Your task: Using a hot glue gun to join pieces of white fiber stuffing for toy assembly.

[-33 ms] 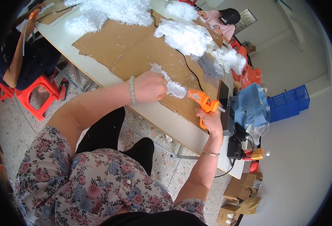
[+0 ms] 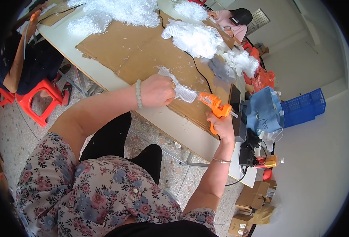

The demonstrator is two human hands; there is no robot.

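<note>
So the counter (image 2: 156, 118) is white and mostly covered by a big flattened cardboard sheet (image 2: 135, 51), with a bare strip showing along the near edge and loose white bits scattered on top. Speckled stone-chip floor (image 2: 20, 122) underneath, pale wall (image 2: 313, 158) off to the right. Past the left part of the near edge somebody's sitting on a red stool (image 2: 44, 98), and a person in a black cap (image 2: 241, 17) sits by the far edge.

The white fringed strip (image 2: 187, 94) lies over the cardboard near the near edge, its middle covered by the left hand (image 2: 160, 91). Those fingers are curled in over it, but the tips are hidden, so can't tell if they're actually pinching. The right hand (image 2: 222, 128) has its fingers wrapped round the handle of an orange glue gun (image 2: 214, 104), nozzle toward the strip.

Kinda cramped at the right end: a dark box (image 2: 237, 114) right beside the gun hand, then a blue bag (image 2: 263, 108), and black adapters (image 2: 246, 154) by the near right corner. A black cord (image 2: 200, 71) cuts across the cardboard behind the strip, and fluffy white heaps (image 2: 194, 39) hog the far side.
</note>
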